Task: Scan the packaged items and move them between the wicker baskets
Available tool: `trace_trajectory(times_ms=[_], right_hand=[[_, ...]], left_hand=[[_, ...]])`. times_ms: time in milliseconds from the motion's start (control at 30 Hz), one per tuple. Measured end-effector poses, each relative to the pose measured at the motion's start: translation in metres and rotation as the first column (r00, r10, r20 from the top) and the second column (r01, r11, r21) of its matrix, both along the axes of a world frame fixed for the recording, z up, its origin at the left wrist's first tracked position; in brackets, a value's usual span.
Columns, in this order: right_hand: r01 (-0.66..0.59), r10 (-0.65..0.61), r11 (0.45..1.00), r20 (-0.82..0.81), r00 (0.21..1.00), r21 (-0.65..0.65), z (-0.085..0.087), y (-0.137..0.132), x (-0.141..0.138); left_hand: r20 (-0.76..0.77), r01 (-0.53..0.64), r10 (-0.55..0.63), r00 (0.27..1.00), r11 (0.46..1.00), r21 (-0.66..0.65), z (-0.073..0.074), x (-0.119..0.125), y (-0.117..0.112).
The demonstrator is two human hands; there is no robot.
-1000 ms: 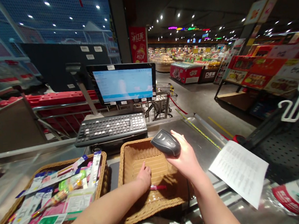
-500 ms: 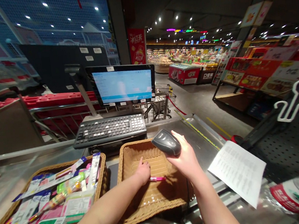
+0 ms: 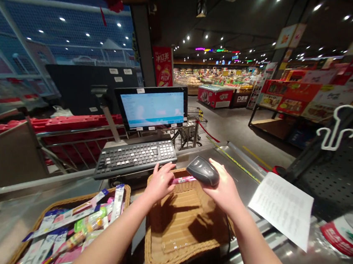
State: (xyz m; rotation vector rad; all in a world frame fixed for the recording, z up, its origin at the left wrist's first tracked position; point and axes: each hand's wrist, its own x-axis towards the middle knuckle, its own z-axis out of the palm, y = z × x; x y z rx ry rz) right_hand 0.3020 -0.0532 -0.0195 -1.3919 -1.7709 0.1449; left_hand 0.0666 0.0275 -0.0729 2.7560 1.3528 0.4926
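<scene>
Pink-wrapped stick (image 3: 184, 180) sits pinched at one end in the grip of the left hand (image 3: 160, 185). It is held level over the far rim of a wicker basket (image 3: 183, 255), its free end pointing at the scanner (image 3: 203, 171).

Nearest the camera, a bottle with a red label (image 3: 348, 235) lies at the lower right on the steel counter (image 3: 239, 163), with a printed sheet (image 3: 282, 209) just beside it. The wicker basket lies between the two forearms, and a flat clear plastic piece (image 3: 175, 243) rests on its floor. To its left a second basket (image 3: 126, 194) is heaped with flat packets (image 3: 79, 228) (blue, pink and green, print too small to read).

Above the first basket the right hand (image 3: 226, 190) has its grip wrapped around the dark grey scanner. The scanner's head is just beside the stick's tip; whether they touch I cannot tell.

Just past the hands a keyboard (image 3: 135, 157) stands on the counter, and behind it a lit monitor (image 3: 154, 108). Farther off are a wire trolley (image 3: 191, 126), a red-sided display chest (image 3: 215, 96) and bright shop shelves.
</scene>
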Motion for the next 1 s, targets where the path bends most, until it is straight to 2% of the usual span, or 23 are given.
trace_trajectory(times_ms=[300,467,733,1000], right_hand=[[-0.047,0.045,0.998,0.049,0.998,0.043,0.021,-0.021,-0.05],[-0.072,0.066,0.995,0.084,0.994,0.072,0.029,-0.037,-0.081],[-0.139,0.119,0.983,0.169,0.978,0.117,0.038,-0.059,-0.123],[-0.185,0.172,0.981,0.173,0.97,0.063,0.039,-0.077,-0.16]], left_hand=[[0.112,-0.155,0.132,0.985,0.958,0.242,0.066,-0.062,-0.006],[0.14,-0.222,0.184,0.973,0.915,0.338,0.093,-0.099,-0.016],[0.162,-0.252,0.199,0.966,0.863,0.438,0.111,-0.144,-0.04],[0.17,-0.27,0.215,0.962,0.849,0.454,0.112,-0.18,-0.062]])
